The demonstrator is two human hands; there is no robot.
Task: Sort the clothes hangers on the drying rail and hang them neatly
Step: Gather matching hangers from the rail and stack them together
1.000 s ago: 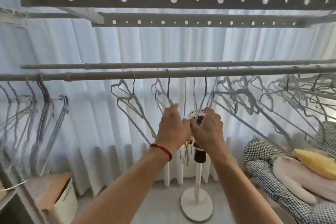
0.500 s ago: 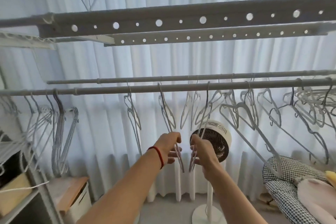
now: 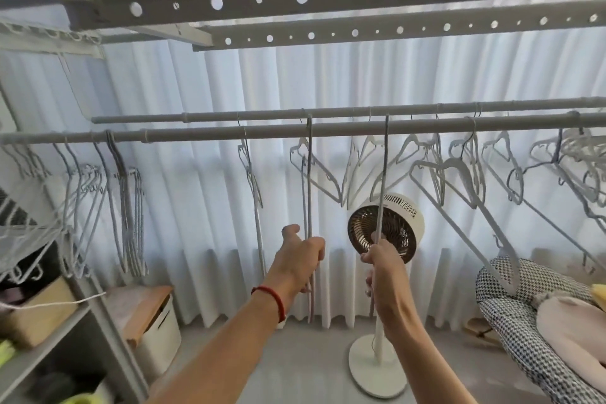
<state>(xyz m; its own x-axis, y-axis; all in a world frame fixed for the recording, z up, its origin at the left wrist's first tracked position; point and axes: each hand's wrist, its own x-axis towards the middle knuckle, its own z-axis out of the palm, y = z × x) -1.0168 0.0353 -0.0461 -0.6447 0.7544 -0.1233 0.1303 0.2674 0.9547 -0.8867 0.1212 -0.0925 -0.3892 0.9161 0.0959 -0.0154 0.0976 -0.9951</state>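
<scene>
On the near rail (image 3: 295,134), thin pale hangers (image 3: 309,180), edge-on, unevenly spaced.

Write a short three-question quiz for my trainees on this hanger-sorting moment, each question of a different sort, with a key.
1. True or false: the left hand and the right hand each grip a separate hanger hooked on the front rail.
2. Behind the right hand stands: A) a lamp B) a fan C) a ladder.
3. Fill in: the tidy bunch of hangers hangs toward the rail's ____ end.

Key: 1 true; 2 B; 3 left.
</scene>
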